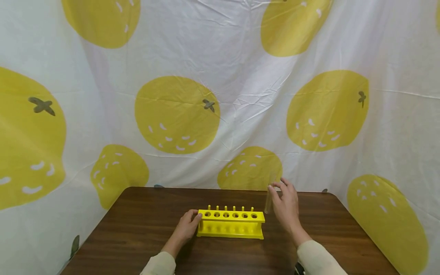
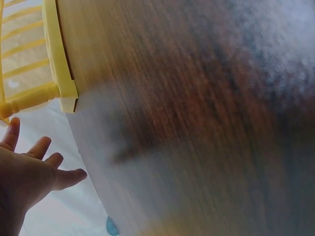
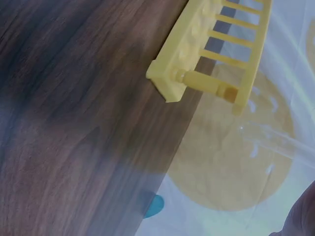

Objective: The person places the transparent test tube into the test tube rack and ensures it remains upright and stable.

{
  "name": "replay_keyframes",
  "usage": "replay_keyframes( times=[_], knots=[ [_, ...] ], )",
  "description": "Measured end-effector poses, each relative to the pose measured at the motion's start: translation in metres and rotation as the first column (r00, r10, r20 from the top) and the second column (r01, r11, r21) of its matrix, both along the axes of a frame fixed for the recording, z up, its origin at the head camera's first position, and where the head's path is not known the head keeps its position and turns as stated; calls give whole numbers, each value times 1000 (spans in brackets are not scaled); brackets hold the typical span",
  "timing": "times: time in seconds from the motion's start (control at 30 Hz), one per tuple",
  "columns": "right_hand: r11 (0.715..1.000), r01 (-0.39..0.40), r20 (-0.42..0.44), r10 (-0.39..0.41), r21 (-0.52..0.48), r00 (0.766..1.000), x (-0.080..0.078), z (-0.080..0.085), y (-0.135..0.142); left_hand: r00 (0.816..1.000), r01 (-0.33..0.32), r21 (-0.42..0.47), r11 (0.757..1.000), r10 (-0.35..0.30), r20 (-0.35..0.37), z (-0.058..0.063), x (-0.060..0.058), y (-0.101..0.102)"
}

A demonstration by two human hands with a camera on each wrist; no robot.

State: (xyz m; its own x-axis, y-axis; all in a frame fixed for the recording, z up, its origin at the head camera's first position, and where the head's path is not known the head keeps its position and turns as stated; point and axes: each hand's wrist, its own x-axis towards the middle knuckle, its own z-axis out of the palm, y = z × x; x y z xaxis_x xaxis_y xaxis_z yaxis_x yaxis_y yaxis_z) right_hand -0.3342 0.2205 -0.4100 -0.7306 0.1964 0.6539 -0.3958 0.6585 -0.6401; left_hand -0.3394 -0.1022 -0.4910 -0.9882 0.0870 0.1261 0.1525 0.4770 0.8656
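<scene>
A yellow test tube rack (image 1: 231,234) stands on the table, with a row of round holes on top and several pegs behind. At its left end, my left hand (image 1: 186,227) holds the top corner between thumb and fingers. The left wrist view shows the other fingers of the left hand (image 2: 29,172) spread beside the rack (image 2: 59,59). My right hand (image 1: 286,202) pinches a clear glass test tube (image 1: 267,202) near its upper part. The tube hangs nearly upright, right of the rack and apart from it. In the right wrist view the tube (image 3: 275,140) is faint.
The dark wooden table (image 1: 144,221) reaches back to a white curtain (image 1: 240,126) printed with yellow fruit. The curtain also hangs along both sides. A dark object (image 1: 300,268) shows at the right sleeve (image 1: 317,258).
</scene>
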Motion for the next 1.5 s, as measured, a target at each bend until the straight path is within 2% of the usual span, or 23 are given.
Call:
replay_keyframes(
  times=[0.37,0.77,1.5],
  knots=[
    [995,-56,71,61,-77,996,2,8,-17,1000,8,-10,1000,-8,-19,-1,0,0],
    [991,-82,119,95,-109,988,3,6,-28,1000,19,-6,1000,-19,-5,-1,-1,-1],
    [993,-95,163,105,-65,981,5,-7,-30,1000,29,6,1000,-29,10,0,0,-2]
  ],
)
